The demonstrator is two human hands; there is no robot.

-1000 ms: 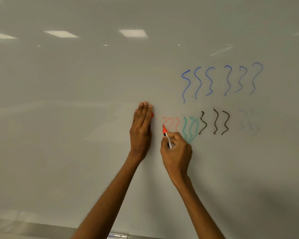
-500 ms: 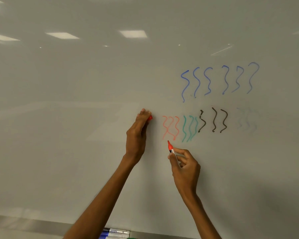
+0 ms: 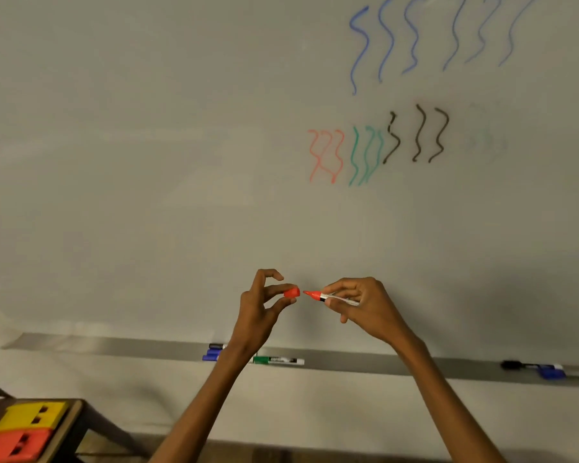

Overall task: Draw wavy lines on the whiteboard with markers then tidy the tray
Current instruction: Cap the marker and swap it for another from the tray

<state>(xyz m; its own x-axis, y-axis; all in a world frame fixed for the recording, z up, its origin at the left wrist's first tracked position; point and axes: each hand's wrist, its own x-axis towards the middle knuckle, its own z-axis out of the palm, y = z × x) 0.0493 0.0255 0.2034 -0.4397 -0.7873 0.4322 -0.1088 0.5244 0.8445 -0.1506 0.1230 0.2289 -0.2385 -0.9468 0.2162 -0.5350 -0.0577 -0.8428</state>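
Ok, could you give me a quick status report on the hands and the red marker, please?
Left hand pinches red cap. Right hand grips red marker, tip facing cap, not yet joined. Nothing between them.

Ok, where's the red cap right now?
Head view, low centre: the red cap is pinched by the left hand, just left of the red marker tip, not touching.

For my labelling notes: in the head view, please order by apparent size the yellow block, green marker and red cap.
1. yellow block, partly because it is nearest the camera
2. green marker
3. red cap
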